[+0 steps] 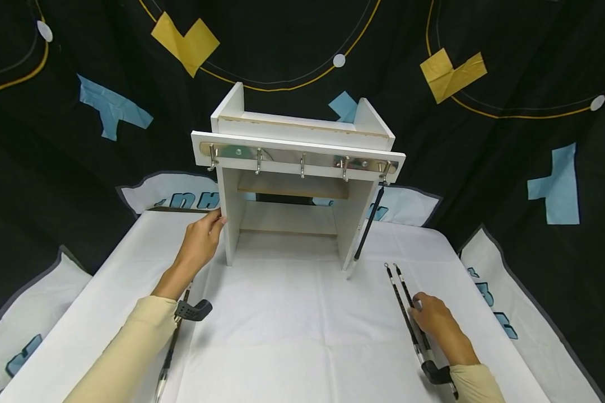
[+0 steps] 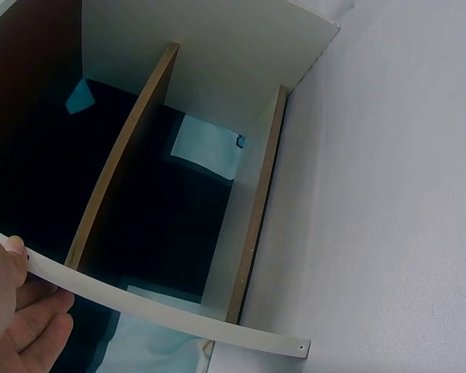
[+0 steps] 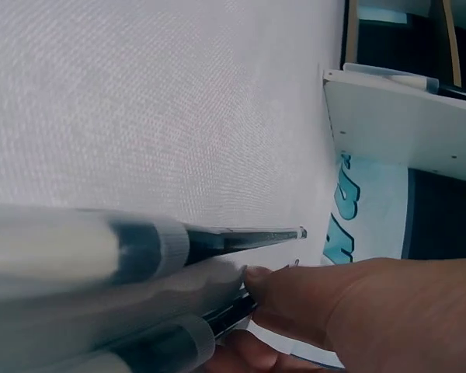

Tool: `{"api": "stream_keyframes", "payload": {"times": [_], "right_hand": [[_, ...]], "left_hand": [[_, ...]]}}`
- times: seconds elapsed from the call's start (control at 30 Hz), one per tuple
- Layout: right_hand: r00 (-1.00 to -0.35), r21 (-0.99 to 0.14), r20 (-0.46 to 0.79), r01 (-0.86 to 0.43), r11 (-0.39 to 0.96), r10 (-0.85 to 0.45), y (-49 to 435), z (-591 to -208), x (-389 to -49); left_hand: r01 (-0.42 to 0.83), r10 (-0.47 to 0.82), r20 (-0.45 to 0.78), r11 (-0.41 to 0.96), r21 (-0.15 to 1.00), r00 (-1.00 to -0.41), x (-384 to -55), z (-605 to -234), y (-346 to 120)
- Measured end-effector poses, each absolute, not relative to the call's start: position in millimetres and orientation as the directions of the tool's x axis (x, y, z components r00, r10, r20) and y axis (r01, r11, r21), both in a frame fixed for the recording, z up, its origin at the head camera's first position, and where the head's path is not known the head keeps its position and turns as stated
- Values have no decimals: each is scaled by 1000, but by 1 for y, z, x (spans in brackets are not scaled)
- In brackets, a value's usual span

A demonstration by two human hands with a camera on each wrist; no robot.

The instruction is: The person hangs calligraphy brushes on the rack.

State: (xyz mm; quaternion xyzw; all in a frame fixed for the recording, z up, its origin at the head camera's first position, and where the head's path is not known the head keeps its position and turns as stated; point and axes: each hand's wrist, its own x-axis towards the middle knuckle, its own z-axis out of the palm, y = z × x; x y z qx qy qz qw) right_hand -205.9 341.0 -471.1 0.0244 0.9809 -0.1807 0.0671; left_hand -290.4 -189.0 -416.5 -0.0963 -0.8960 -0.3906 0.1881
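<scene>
A small white shelf (image 1: 302, 133) stands at the back of the table. My left hand (image 1: 201, 238) pinches the front edge of its left side panel (image 2: 163, 307), thumb on one face and fingers on the other. At the right, my right hand (image 1: 436, 319) holds one of two capped calligraphy brushes between thumb and fingers; this held brush (image 3: 179, 342) has a black handle with a loop. The other brush (image 1: 400, 305) lies alongside it. From the rightmost hook of the hook rail (image 1: 282, 159) hangs another brush (image 1: 370, 221), slanting down by the right panel.
Another dark brush (image 1: 170, 355) lies on the white-covered table (image 1: 267, 347) beneath my left forearm. Black curtains (image 1: 292, 33) with yellow and blue tape rise behind. The hook rail juts past both sides of the shelf.
</scene>
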Motion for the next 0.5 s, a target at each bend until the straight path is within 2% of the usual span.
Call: {"api": "stream_keyframes", "payload": {"times": [0.5], "right_hand": [[-993, -289, -117, 58, 956, 25, 333, -476, -207]], "left_hand": [[323, 25, 419, 679, 659, -908, -290, -416, -188]]}}
